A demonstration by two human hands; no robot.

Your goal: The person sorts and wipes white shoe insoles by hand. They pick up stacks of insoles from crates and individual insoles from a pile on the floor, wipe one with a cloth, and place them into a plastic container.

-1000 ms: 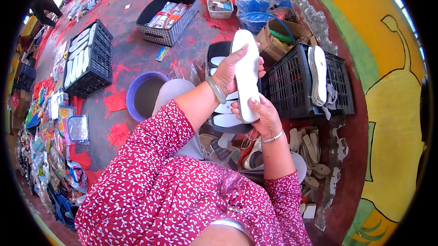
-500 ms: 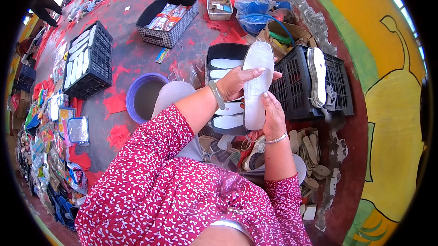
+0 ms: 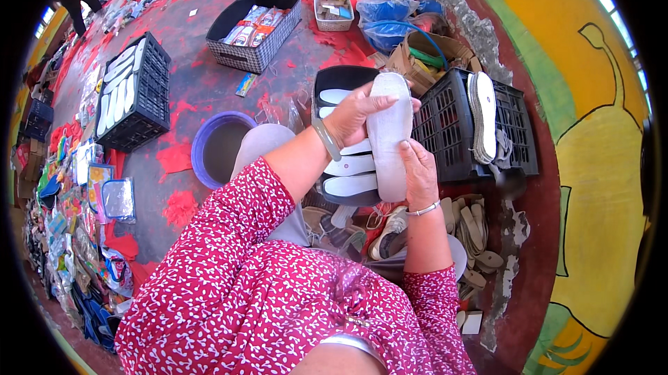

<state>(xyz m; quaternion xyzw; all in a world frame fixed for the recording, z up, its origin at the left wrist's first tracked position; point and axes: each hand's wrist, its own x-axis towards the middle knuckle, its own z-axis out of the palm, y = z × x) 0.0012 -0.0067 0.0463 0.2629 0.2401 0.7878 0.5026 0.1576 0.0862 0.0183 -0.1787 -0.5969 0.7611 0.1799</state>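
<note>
A white shoe insole point(image 3: 391, 131) is held up between my two hands. My left hand point(image 3: 351, 116) grips its upper part, with the thumb lying across the face. Lower down, my right hand point(image 3: 419, 170) pinches the right edge between thumb and fingers; its fingertips are partly hidden behind the insole. Directly beneath is a dark open box point(image 3: 353, 77) in which several white insoles point(image 3: 350, 185) lie side by side. To the right, a bundle of insoles point(image 3: 483, 117) stands on edge against a black plastic crate point(image 3: 445, 114).
At left stands another black crate point(image 3: 154, 97) topped with insoles. A purple basin point(image 3: 202, 156) of dark liquid is beside my knee. Beyond are a checked fabric bin point(image 3: 268, 55) and a small white basket point(image 3: 334, 24). Shoes point(image 3: 390, 232) and loose insoles point(image 3: 475, 232) lie below my right hand.
The insole has shifted slightly left and tilted a little, with both hands still on it. My left hand has moved slightly up and left along it. A distant person has moved.
</note>
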